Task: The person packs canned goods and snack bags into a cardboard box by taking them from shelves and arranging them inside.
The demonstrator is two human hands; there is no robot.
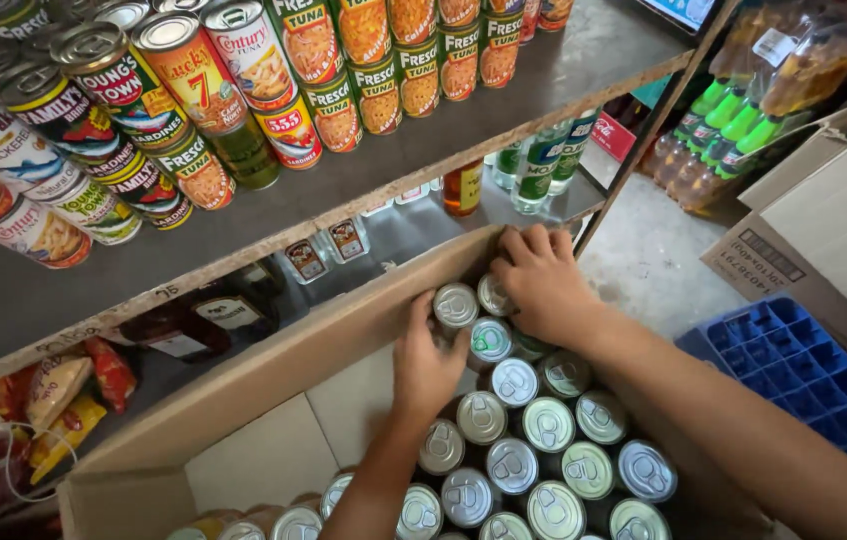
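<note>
An open cardboard box (273, 365) below me holds several upright tin cans (533, 440) with silver pull-tab lids. My left hand (428, 360) reaches down among the cans near the box's far wall, fingers curled around a can (455, 305). My right hand (543, 280) lies at the far right corner of the box, fingers closed over the cans there, next to a can (492, 296). What each hand grips is partly hidden by the fingers.
A grey shelf (363, 170) above the box carries rows of canned fish (183, 110). A lower shelf holds small bottles (328, 245) and green bottles (543, 160). Snack packets (63, 395) sit at left. A blue crate (803, 375) and another cardboard box (823, 240) stand at right.
</note>
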